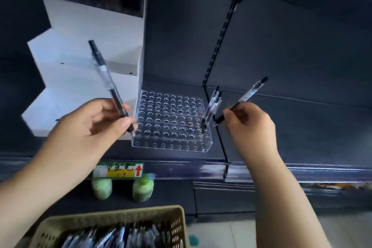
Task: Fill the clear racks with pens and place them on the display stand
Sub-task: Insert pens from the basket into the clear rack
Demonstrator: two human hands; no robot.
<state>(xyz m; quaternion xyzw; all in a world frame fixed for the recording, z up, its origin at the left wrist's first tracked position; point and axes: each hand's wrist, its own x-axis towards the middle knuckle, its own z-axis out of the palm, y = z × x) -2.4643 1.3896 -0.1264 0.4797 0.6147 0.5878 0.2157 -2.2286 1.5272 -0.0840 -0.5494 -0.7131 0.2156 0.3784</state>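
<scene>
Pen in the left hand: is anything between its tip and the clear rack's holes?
Nothing visible. The left hand holds the pen, tip at the front-left corner of the clear rack, where holes are empty; the standing pens are far right.

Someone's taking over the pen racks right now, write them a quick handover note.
Left hand pinches a pen, its tip at the near left corner of the clear rack. Right hand pinches a second pen beside the rack's right edge.
Done: a few pens stand in the rack's near right corner.
Left: nearly all holes are empty; more pens lie in the basket. The rack sits on the shelf beside the white display stand, not yet on it.
</scene>
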